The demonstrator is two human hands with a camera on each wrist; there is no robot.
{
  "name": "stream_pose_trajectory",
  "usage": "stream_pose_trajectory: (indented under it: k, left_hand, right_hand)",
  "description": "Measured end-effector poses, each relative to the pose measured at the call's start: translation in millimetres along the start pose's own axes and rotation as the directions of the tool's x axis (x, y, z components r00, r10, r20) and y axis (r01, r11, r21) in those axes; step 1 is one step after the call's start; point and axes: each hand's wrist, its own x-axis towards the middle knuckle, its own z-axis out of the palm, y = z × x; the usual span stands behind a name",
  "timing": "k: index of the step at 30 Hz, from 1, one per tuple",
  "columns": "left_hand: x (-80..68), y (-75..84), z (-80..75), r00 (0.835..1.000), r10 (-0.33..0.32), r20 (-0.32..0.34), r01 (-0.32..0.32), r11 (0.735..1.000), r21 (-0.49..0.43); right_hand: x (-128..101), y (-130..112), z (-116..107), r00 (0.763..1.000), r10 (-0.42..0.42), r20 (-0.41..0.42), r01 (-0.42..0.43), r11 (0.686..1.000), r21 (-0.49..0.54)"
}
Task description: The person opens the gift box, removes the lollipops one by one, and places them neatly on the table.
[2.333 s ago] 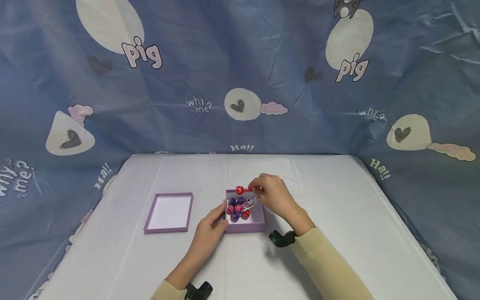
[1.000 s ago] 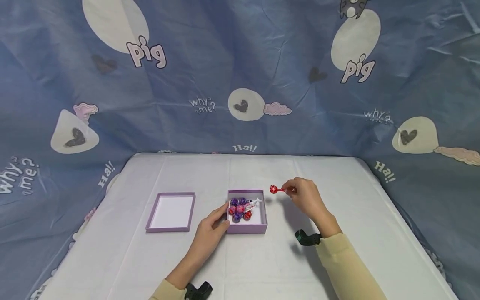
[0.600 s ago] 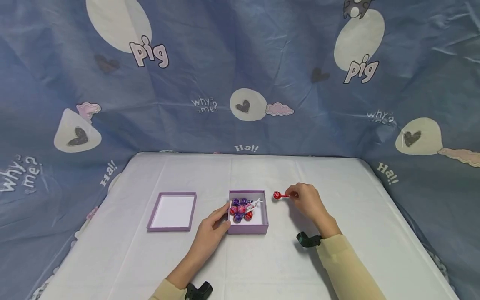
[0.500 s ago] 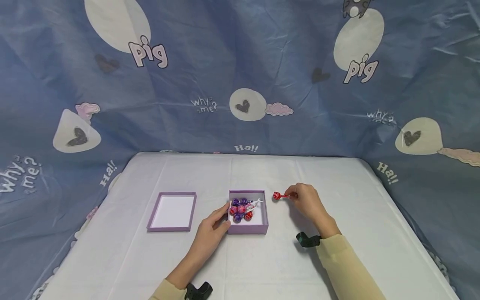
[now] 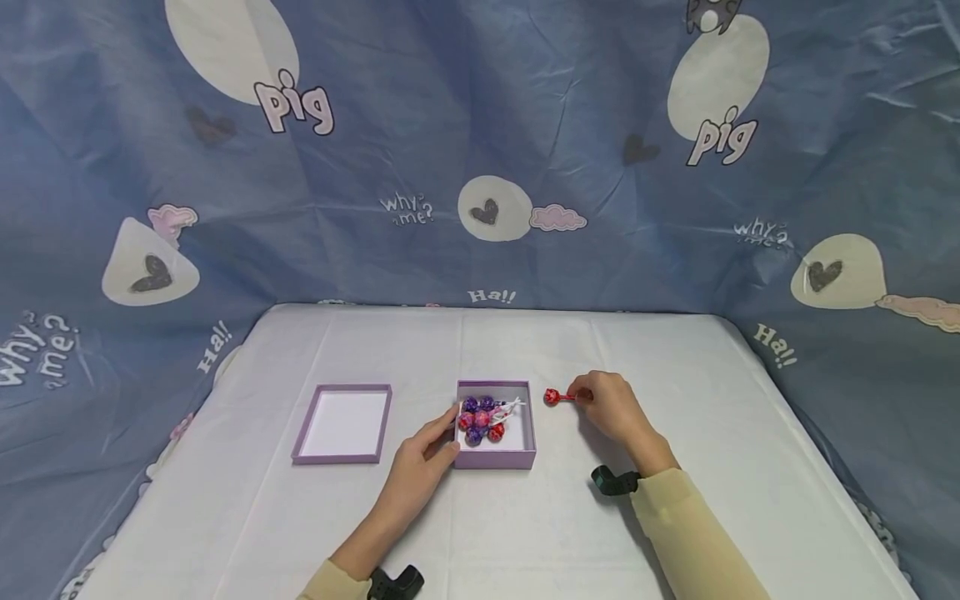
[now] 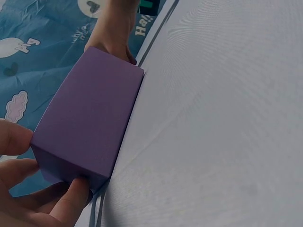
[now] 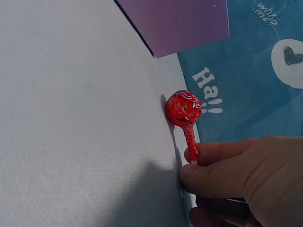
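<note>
A square purple box without its lid holds several round lollipops in purple, pink and red wrappers, their sticks pointing right. My left hand rests against the box's left side. In the left wrist view, its fingers touch that side near a corner. To the right of the box, my right hand pinches a red-wrapped lollipop by its stick between thumb and forefinger. The candy end points left towards the box, low at the tablecloth; whether it bears on the cloth I cannot tell.
A shallow purple lid, white inside, lies on the table left of my left hand. White cloth covers the table. Behind it hangs a blue printed curtain.
My right hand has carried the red lollipop from above the box to the right, then lowered it towards the table. The left hand has stayed at the box's side.
</note>
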Motion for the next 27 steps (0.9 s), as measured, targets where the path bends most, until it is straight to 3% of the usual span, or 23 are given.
stream_pose_trajectory:
  k: [27]
  left_hand:
    - [-1.9, 0.4, -0.8, 1.0, -0.018, -0.013, 0.018, 1.0, 0.014]
  right_hand:
    - [-2.0, 7.0, -1.8, 0.997, 0.022, 0.069, -0.025, 0.999, 0.038]
